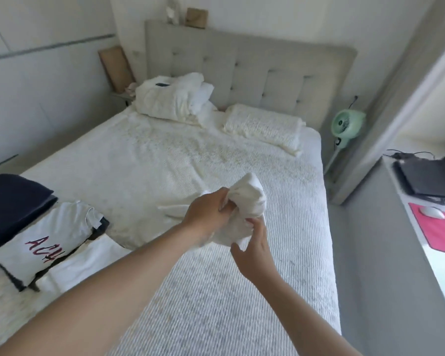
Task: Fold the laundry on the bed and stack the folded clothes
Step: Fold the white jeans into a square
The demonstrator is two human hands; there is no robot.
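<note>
1. The bed (pixel 144 160) fills the room, its white ribbed cover bare across the middle, two pillows (pixel 263 125) at the headboard end.
2. A navy garment (pixel 13 204) lies folded at the bed's left edge, with a white printed shirt (pixel 49 240) just beside it, nearer the foot.
3. A white cloth (pixel 244 201) is bunched up above the bed's right half, lifted off the cover.
4. The left hand (pixel 206 211) has its grip clenched round the cloth's middle.
5. The right hand (pixel 252 249) pinches its lower edge.
</note>
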